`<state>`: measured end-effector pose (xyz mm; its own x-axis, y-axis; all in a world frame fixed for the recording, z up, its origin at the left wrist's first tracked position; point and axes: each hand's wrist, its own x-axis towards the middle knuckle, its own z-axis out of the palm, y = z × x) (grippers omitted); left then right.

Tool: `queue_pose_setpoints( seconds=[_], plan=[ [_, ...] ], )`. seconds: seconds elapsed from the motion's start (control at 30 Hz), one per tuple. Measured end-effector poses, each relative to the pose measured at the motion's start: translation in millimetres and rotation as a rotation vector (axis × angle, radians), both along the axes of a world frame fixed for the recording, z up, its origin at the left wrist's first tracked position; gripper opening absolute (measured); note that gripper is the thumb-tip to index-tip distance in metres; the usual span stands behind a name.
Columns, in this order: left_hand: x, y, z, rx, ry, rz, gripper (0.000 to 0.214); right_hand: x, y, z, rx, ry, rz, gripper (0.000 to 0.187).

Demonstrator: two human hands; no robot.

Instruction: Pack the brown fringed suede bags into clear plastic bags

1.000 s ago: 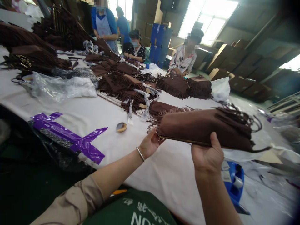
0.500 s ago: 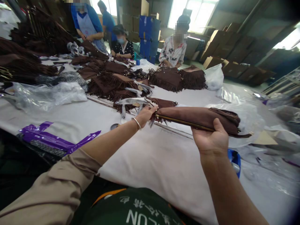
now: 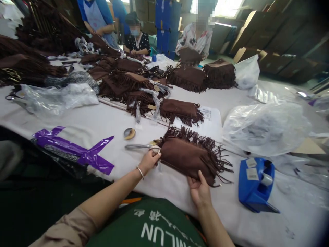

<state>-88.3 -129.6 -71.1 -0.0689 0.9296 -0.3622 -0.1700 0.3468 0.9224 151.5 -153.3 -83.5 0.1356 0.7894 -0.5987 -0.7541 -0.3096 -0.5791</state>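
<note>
A brown fringed bag (image 3: 185, 156) lies nearly flat just above or on the white table, its fringe pointing away from me and to the right. My left hand (image 3: 150, 160) pinches the bag's left corner, where a wrapped strap (image 3: 137, 146) sticks out to the left. At the near right edge, my right hand (image 3: 200, 188) grips the bag with the thumb on top and the fingers underneath, partly hidden. Another brown fringed bag (image 3: 180, 108) rests just beyond, on a white printed sheet (image 3: 212, 116). A roll of tape (image 3: 129, 133) sits left of the held bag.
A blue tape dispenser (image 3: 254, 185) stands at the right. Clear plastic bags (image 3: 267, 128) lie behind it. Purple tape (image 3: 97, 154) runs along the table's left front edge. Brown bags (image 3: 123, 82) are heaped at the back, where several co-workers (image 3: 137, 37) are.
Both hands have come down and nearer to me with the bag. It has turned from edge-on, zipper showing, to its broad side up. The view has tilted downward.
</note>
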Motion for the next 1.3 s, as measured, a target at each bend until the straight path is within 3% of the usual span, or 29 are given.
queue_pose_setpoints(
  seconds=[0.1, 0.23, 0.33, 0.4, 0.47, 0.53, 0.63, 0.7, 0.77, 0.87, 1.0, 1.13, 1.3],
  plan=[
    [-3, -12, -7.3, -0.088, -0.039, -0.018, 0.033, 8, -8, -12.1, -0.020, 0.015, 0.060, 0.038],
    [-15, -26, 3.4, -0.183, -0.179, -0.036, 0.053, 26, -22, -3.7, -0.084, 0.014, 0.153, 0.034],
    [-23, -51, 4.8, -0.249, -0.219, -0.056, 0.070, 42, -46, 9.1, -0.251, 0.003, 0.448, 0.040],
    [-25, -66, 1.9, -0.284, -0.198, -0.068, 0.066, 43, -59, 21.4, -0.312, -0.126, 0.699, 0.050],
    [-26, -74, -0.6, -0.252, -0.115, -0.057, 0.050, 33, -60, 33.1, -0.182, -0.421, 0.821, 0.052],
    [-28, -73, -0.4, -0.117, 0.054, -0.011, 0.037, 13, -50, 38.9, 0.135, -0.815, 0.822, 0.045],
    [-39, -58, 4.2, 0.256, 0.528, 0.016, 0.027, -22, -27, 32.2, 0.715, -1.307, 0.873, 0.032],
    [-54, -45, 5.5, 0.452, 0.907, -0.061, 0.025, -40, -15, 23.8, 0.956, -1.513, 0.969, 0.028],
    [-70, -34, 2.3, 0.515, 1.191, -0.153, 0.028, -52, -6, 20.4, 1.001, -1.619, 0.995, 0.024],
    [-88, -26, -8.1, 0.493, 1.364, -0.203, 0.023, -69, 11, 30.2, 0.963, -1.660, 0.901, 0.024],
    [-92, -27, -14.4, 0.509, 1.400, -0.211, 0.013, -104, 47, 43.4, 1.024, -1.712, 0.925, 0.031],
    [-92, -32, -9.2, 0.495, 1.402, -0.224, 0.010, -133, 75, 29.7, 1.025, -1.672, 1.030, 0.010],
    [-90, -45, -1.3, 0.349, 1.360, -0.237, 0.010, -114, 81, 16.8, 0.924, -1.692, 0.870, 0.013]
  ],
)
